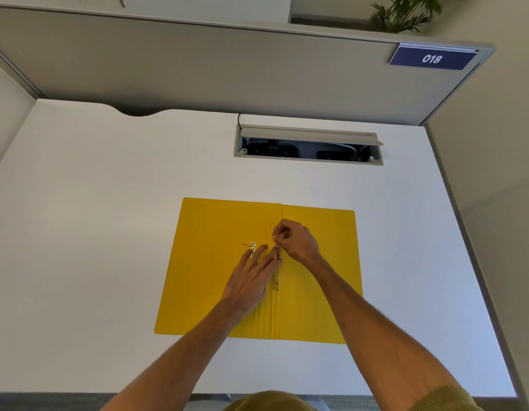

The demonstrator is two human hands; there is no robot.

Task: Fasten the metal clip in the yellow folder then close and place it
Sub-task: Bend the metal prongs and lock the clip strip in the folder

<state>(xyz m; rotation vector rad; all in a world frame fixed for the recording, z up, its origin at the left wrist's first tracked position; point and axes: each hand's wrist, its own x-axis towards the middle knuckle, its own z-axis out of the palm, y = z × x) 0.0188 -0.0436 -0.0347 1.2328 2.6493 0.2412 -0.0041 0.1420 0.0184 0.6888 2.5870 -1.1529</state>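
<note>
- The desk (109, 203) is white and takes most of the view. Grey partition walls (198, 63) stand behind it and at its sides.
- On the back wall, to the right, hangs a blue sign (432, 58) with the number 018. Above the wall some leaves of a plant (405, 13) show.
- In the far part of the desk there is a cable tray (307, 146). Its grey lid is lifted and dark cables lie inside.
- The folder (210, 280) is yellow and lies open and flat on the desk, near the person, about in the middle. The spine runs away from the person, between the two covers.
- Both forearms come from the bottom edge and meet over the spine. A mustard sleeve (444, 397) shows at the right.
- The left hand (251, 277) lies flat on the left cover, fingers spread and straight. It grasps nothing; its fingertips press near the spine.
- The right hand (296, 241) is curled over the upper part of the spine. Its thumb and first finger pinch a thin prong of the clip (276, 280).
- The clip is a narrow brass strip along the spine, partly under the hands.
- A small loose brass piece (252, 246) lies on the left cover, just beside the left fingertips.
</note>
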